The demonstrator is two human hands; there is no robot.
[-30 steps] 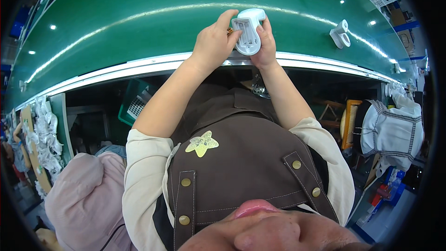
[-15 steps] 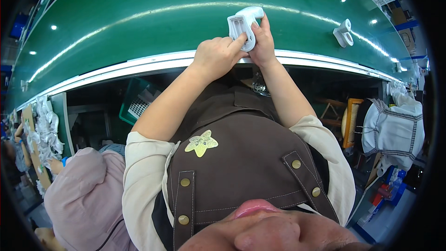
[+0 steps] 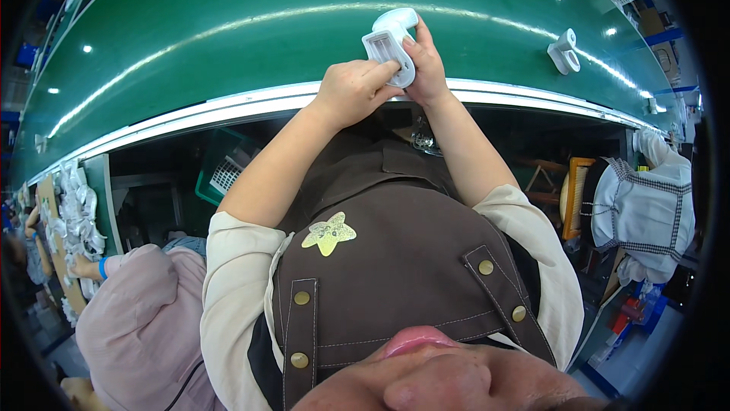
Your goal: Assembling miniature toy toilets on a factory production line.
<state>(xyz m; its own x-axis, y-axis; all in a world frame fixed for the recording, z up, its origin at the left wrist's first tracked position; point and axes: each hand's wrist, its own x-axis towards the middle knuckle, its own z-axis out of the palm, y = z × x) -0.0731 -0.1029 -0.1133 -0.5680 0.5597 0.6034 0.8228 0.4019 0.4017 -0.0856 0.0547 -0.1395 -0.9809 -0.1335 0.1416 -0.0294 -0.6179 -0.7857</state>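
A white plastic device (image 3: 382, 40) with a rounded, bent head and an open recessed compartment in its body is held up over the near edge of the green bench. My right hand (image 3: 427, 69) is closed around its right side, thumb on the front edge and fingers behind. From the left, my left hand (image 3: 351, 92) grips the lower end, its index fingertip pressed into the bottom of the recess and its other fingers curled. What lies under that fingertip is hidden. A similar small white device (image 3: 563, 52) stands on the bench to the right.
The green bench top (image 3: 251, 46) has a pale metal front edge (image 3: 251, 99). Below it at the left sits a green basket (image 3: 205, 183). A person in a pink hooded top (image 3: 144, 320) is close on my left, beside a heap of white parts (image 3: 78, 213). At right hangs a white checked garment (image 3: 642, 209).
The white device and both hands have shifted slightly left, and the device has tilted a little. My left index finger still presses inside the recess. The left-hand neighbour's arm has moved slightly.
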